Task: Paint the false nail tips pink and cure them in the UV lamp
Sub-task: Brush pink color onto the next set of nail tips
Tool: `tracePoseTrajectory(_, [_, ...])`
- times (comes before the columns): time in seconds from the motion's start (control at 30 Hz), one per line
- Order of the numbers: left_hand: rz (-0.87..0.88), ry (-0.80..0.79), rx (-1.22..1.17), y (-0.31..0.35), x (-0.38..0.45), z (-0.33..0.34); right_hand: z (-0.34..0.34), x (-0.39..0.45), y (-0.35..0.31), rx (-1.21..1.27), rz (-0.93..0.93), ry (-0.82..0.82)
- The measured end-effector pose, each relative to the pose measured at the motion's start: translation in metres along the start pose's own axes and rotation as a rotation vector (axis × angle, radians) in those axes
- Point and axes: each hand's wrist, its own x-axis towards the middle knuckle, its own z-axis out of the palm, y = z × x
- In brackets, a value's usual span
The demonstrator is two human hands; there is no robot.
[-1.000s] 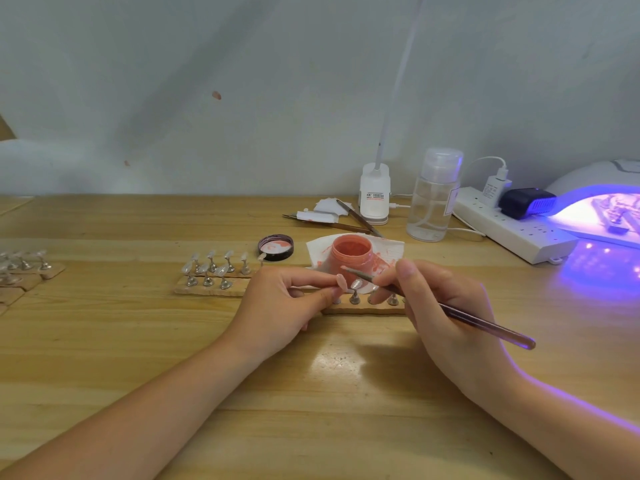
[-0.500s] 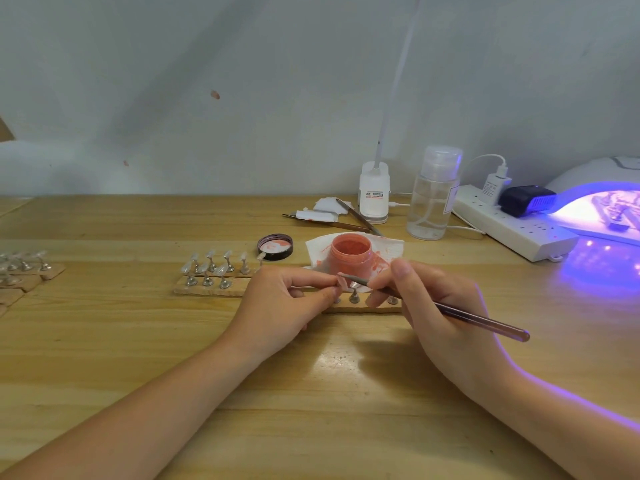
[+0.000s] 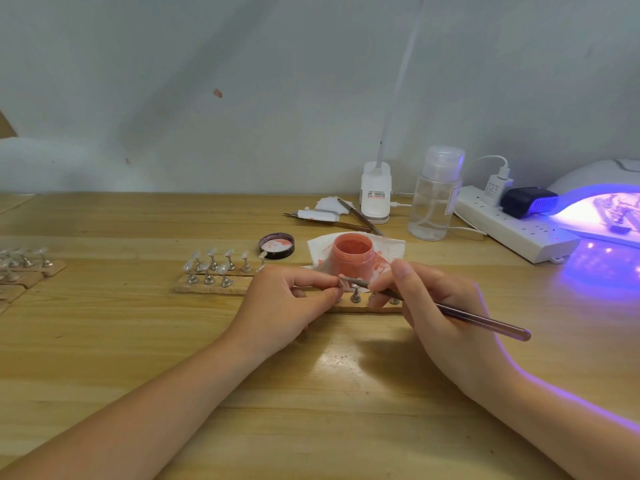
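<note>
My left hand (image 3: 289,306) pinches a small nail tip (image 3: 341,289) on its metal stand between thumb and forefinger. My right hand (image 3: 440,313) grips a thin brush (image 3: 485,322) like a pen, its bristle end touching that tip. Just behind stands an open jar of pink paint (image 3: 353,254) on a stained tissue. More clear nail tips on stands (image 3: 214,268) sit on a wooden strip to the left. The UV lamp (image 3: 602,209) glows violet at the right edge, with a holder of tips inside it.
The jar's lid (image 3: 277,244) lies left of the jar. A clear pump bottle (image 3: 434,199), a white lamp base (image 3: 375,192), tweezers (image 3: 360,216) and a power strip (image 3: 512,230) line the back. More nail stands (image 3: 24,261) sit at the far left.
The brush tip has slid left, from over the stands onto the nail tip that my left hand holds. My right hand has shifted slightly with it; my left hand stayed put.
</note>
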Motion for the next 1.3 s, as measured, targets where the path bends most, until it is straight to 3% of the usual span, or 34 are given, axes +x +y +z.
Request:
tracePoseTrajectory(0.23, [0.002, -0.001, -0.001, -0.0014, 0.0004, -0.0003, -0.003, -0.0041, 0.0003, 0.046, -0.011, 0.062])
tracePoseTrajectory(0.83, [0.004, -0.005, -0.069, -0.0016, 0.0012, -0.0005, -0.0017, 0.0003, 0.0009, -0.009, -0.017, 0.026])
tracePoseTrajectory(1.17, [-0.03, -0.005, -0.085, -0.0003, 0.0009, -0.0016, -0.0028, -0.0036, -0.0013, 0.126, 0.004, 0.102])
tracePoseTrajectory(1.3, [-0.036, -0.005, -0.087, 0.0002, 0.0007, -0.0016, -0.0029, -0.0011, 0.0021, 0.042, -0.023, 0.094])
